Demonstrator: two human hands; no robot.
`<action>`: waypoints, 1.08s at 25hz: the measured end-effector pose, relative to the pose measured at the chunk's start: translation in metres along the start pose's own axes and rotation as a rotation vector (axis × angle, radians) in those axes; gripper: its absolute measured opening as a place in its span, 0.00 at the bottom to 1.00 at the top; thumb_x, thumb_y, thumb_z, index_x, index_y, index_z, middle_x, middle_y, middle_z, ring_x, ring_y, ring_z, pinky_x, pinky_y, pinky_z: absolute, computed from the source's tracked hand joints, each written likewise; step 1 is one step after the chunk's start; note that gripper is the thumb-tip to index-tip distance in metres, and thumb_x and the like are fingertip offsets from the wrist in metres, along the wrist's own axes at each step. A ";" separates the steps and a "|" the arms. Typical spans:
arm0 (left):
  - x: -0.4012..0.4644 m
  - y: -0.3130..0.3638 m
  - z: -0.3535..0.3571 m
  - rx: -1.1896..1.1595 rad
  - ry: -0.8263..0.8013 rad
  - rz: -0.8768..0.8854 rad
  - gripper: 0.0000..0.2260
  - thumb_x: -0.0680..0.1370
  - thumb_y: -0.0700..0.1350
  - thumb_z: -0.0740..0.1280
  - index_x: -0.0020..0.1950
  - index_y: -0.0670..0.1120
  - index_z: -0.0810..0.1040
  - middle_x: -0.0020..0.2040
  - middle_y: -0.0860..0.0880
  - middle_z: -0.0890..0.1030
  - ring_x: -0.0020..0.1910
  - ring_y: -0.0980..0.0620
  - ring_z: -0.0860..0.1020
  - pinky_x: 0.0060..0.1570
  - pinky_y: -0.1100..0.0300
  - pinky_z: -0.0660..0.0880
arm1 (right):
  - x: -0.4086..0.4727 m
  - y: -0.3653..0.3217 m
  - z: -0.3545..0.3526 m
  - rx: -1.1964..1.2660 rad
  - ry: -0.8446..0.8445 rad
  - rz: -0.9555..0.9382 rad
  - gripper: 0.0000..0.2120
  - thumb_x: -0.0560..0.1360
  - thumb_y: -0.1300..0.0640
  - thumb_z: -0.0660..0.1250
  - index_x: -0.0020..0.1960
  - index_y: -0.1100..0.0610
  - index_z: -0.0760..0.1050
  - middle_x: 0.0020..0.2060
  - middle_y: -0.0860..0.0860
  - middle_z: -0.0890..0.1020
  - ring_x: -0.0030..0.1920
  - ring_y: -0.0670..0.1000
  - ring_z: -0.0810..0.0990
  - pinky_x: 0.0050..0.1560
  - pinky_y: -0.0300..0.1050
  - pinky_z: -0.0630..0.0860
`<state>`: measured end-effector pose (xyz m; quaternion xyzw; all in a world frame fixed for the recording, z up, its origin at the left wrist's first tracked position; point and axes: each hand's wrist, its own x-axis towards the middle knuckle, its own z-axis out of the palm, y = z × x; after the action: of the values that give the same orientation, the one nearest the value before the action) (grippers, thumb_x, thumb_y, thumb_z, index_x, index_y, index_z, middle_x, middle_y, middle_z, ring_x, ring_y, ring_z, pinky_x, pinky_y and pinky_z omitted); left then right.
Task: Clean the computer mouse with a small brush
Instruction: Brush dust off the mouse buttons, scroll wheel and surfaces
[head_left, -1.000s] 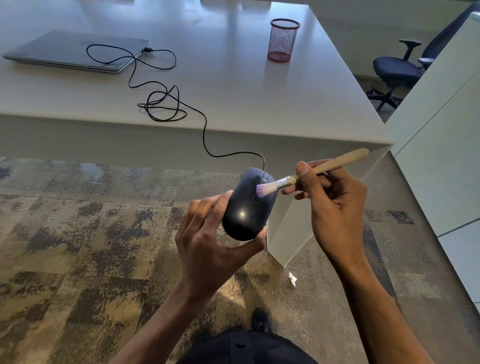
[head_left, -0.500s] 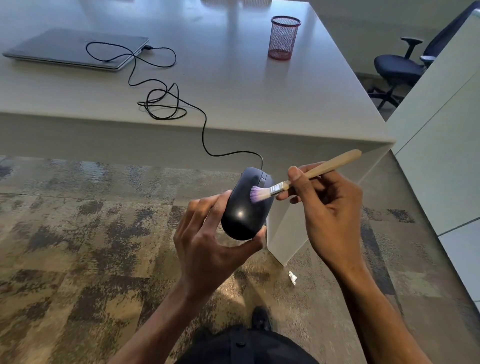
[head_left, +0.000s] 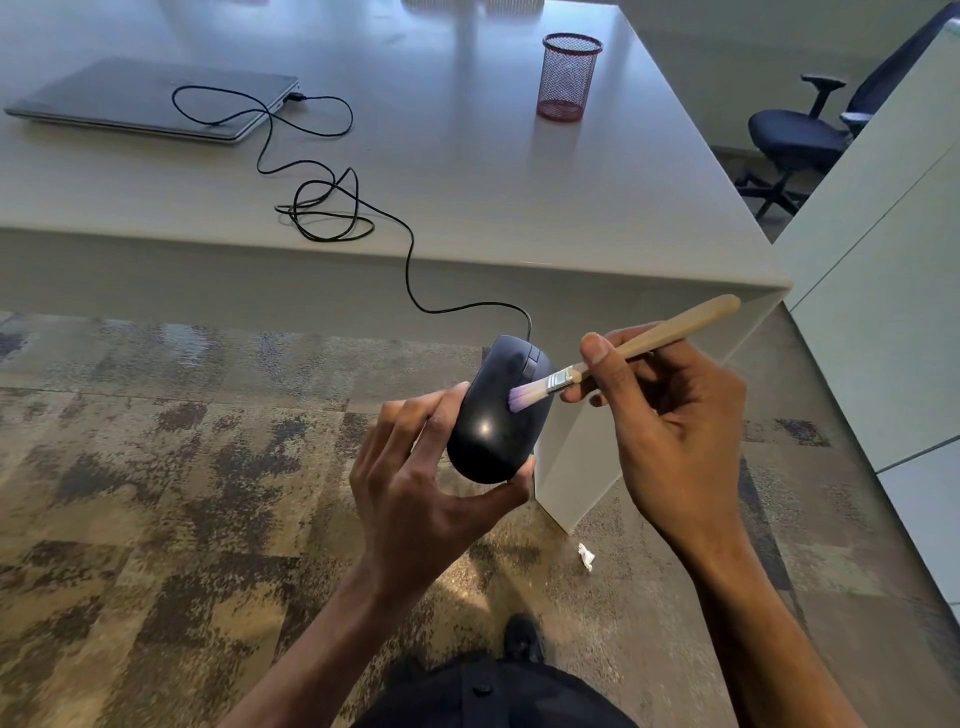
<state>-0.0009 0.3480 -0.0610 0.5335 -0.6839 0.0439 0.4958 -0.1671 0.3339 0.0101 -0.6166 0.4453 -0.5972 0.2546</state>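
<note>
A glossy black computer mouse (head_left: 493, 415) is held in the air in front of the desk, gripped at its sides by my left hand (head_left: 415, 488). Its black cable (head_left: 410, 260) runs up over the desk edge to a closed laptop. My right hand (head_left: 670, 431) pinches a small brush (head_left: 623, 358) with a pale wooden handle and a metal ferrule. The brush's purple-white bristles touch the top of the mouse, just behind the buttons.
A white desk (head_left: 519, 208) carries a closed grey laptop (head_left: 150, 101) at the back left and a red mesh pen cup (head_left: 569, 78). A dark office chair (head_left: 800, 135) stands at the right beside white panels. A scrap of paper (head_left: 586, 556) lies on the patterned carpet.
The brush tip has slid down and to the left across the mouse's back, from near the buttons toward its middle. My left hand keeps the mouse nearly still.
</note>
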 end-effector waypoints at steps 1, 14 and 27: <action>0.000 0.000 0.000 -0.001 -0.002 0.002 0.29 0.67 0.59 0.75 0.56 0.38 0.81 0.50 0.44 0.82 0.47 0.46 0.79 0.47 0.56 0.76 | 0.000 0.000 0.001 -0.024 -0.003 -0.003 0.04 0.79 0.52 0.68 0.47 0.50 0.80 0.37 0.44 0.85 0.39 0.46 0.86 0.42 0.38 0.81; 0.000 0.001 -0.002 -0.018 0.007 -0.018 0.29 0.67 0.60 0.73 0.57 0.38 0.80 0.51 0.44 0.82 0.48 0.46 0.79 0.48 0.57 0.75 | 0.009 -0.001 0.005 -0.185 0.026 -0.230 0.04 0.78 0.55 0.67 0.48 0.56 0.78 0.40 0.38 0.80 0.39 0.36 0.83 0.43 0.28 0.77; 0.000 0.002 -0.002 -0.045 -0.011 -0.040 0.30 0.67 0.60 0.73 0.57 0.38 0.80 0.51 0.43 0.82 0.49 0.46 0.78 0.49 0.59 0.74 | 0.008 0.002 0.005 -0.233 0.027 -0.225 0.05 0.78 0.54 0.67 0.49 0.56 0.78 0.40 0.35 0.78 0.39 0.34 0.82 0.42 0.26 0.76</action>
<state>-0.0016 0.3500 -0.0587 0.5358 -0.6767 0.0156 0.5048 -0.1641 0.3248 0.0115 -0.6799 0.4431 -0.5744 0.1071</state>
